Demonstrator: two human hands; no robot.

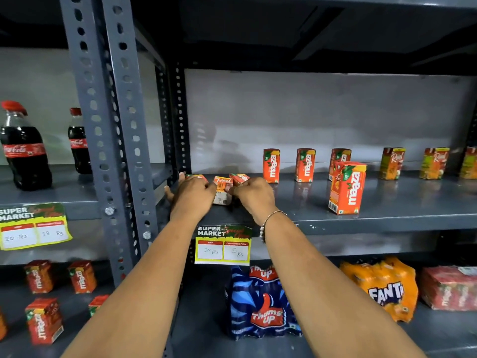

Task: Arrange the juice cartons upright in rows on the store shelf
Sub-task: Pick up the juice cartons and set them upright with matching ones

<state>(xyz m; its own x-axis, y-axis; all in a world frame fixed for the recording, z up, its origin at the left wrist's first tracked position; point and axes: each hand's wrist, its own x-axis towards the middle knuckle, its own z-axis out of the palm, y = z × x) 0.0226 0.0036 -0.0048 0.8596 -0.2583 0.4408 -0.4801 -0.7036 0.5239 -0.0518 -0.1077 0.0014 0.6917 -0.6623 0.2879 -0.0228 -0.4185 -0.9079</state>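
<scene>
Three small juice cartons lie flat at the left end of the middle shelf [387,202]. My left hand [193,196] covers the leftmost lying carton [197,176], fingers curled over it. My right hand [254,196] pinches the middle lying Real carton [222,189] at its right side. The third lying carton [240,178] sits just behind my right fingers. Further right, cartons stand upright: three Maaza cartons [271,165] in the back row, one larger-looking Maaza carton [347,188] nearer the front, then Real cartons [391,163] along the back.
A perforated grey post [113,125] borders the bay on the left, with Coca-Cola bottles [24,148] beyond it. A price tag [223,245] hangs from the shelf edge. Below are a Thums Up pack [260,303], a Fanta pack [384,288] and Maaza cartons [44,320].
</scene>
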